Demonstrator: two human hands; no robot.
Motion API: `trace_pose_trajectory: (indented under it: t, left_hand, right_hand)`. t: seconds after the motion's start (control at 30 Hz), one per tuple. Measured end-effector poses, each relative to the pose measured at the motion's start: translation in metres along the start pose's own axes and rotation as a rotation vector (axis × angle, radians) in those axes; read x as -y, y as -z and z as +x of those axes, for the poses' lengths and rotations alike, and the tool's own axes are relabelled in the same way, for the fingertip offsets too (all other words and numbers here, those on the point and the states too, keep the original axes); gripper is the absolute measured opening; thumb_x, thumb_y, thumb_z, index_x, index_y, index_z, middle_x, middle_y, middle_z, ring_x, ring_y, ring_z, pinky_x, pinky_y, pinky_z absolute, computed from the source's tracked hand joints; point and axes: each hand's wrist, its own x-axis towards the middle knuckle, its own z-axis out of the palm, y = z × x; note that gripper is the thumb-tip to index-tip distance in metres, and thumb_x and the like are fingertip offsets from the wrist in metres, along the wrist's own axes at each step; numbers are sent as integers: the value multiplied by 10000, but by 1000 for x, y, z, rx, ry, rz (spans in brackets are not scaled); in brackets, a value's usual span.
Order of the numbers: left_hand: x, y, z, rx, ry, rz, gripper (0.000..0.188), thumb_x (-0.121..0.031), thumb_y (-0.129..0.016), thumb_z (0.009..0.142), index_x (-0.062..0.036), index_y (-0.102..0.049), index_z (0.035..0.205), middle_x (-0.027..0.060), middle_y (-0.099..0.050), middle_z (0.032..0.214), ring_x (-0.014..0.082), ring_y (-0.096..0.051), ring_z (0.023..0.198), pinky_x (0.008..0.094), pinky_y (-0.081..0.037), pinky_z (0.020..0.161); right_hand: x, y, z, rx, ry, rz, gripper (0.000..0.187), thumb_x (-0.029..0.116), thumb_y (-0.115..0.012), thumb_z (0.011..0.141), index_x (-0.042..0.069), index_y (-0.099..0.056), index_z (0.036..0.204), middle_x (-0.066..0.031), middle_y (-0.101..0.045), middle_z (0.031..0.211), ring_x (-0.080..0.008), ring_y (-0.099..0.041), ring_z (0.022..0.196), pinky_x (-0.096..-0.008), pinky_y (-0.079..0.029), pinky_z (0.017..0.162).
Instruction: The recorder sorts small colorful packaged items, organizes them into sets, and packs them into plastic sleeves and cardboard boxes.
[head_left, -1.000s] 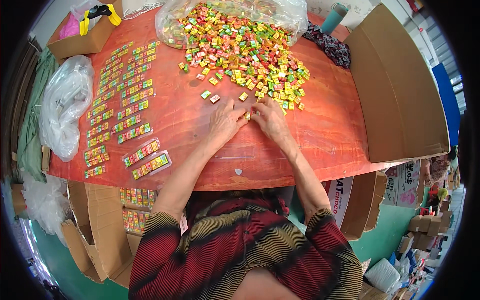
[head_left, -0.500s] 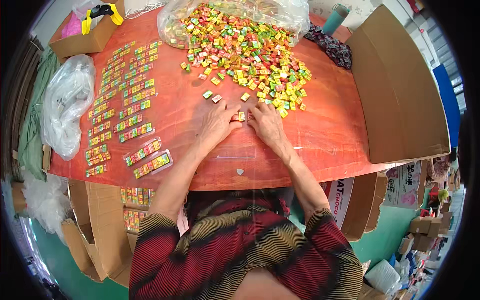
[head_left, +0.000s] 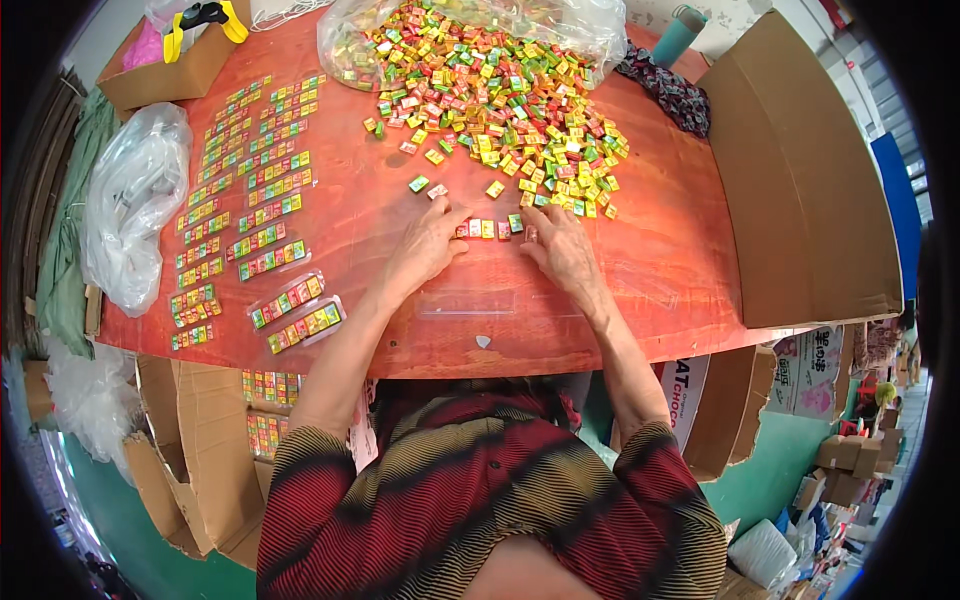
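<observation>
Small colourful boxes stand in a short row (head_left: 487,229) on the red table in front of me. My left hand (head_left: 430,245) has its thumb and fingers around the row's left end. My right hand (head_left: 565,250) pinches a small reddish box (head_left: 531,234) at the right, partly hidden by the fingers. A green-and-white box (head_left: 515,223) sits between that one and the row. Just beyond the hands lie a few loose boxes, among them a yellow one (head_left: 495,189). A clear shallow plastic tray (head_left: 468,311) lies nearer to me.
A large pile of small boxes (head_left: 500,100) spills from a clear bag (head_left: 345,45). Filled trays (head_left: 305,328) stand in columns at the left, beside a crumpled plastic bag (head_left: 135,215). A cardboard box (head_left: 800,190) bounds the right side; a teal bottle (head_left: 678,35) stands behind.
My hands have moved apart, the right one to the right and the left slightly left. More of the row shows between them, with the green-and-white box now visible.
</observation>
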Motion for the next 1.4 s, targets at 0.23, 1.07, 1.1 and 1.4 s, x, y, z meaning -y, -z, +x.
trace_pose_trajectory:
  t: [0.23,1.07,1.1,1.4]
  left_hand:
    - [1,0,1,-13,-4,7,467,-83,-661,686,-65,-504,1126,164,-469,1061,325,-496,972,375,-423,806]
    - [10,-8,-2,-83,-62,-41,322,9,-618,692,4,-553,1008,136,-494,919,301,-526,865,371,-434,755]
    - [11,-9,-1,-83,-61,-41,322,9,-618,692,4,-553,1008,136,-494,919,301,-526,865,371,-434,755]
    - [6,-17,4,-109,-71,-34,283,-53,-625,694,-12,-576,970,155,-500,923,331,-527,875,401,-440,734]
  right_hand:
    - [-13,-17,-3,-30,-26,81,384,27,-599,723,45,-518,1098,-142,-532,1003,-311,-510,957,-366,-434,801]
    - [1,-25,4,28,66,165,364,62,-632,706,67,-542,1058,-146,-517,958,-323,-526,897,-376,-447,744]
    - [-1,-28,5,8,92,161,372,54,-630,705,73,-541,1066,-145,-519,951,-323,-527,896,-375,-447,745]
    - [2,-29,7,20,53,160,343,39,-604,718,71,-545,1054,-152,-522,977,-324,-525,908,-376,-448,744]
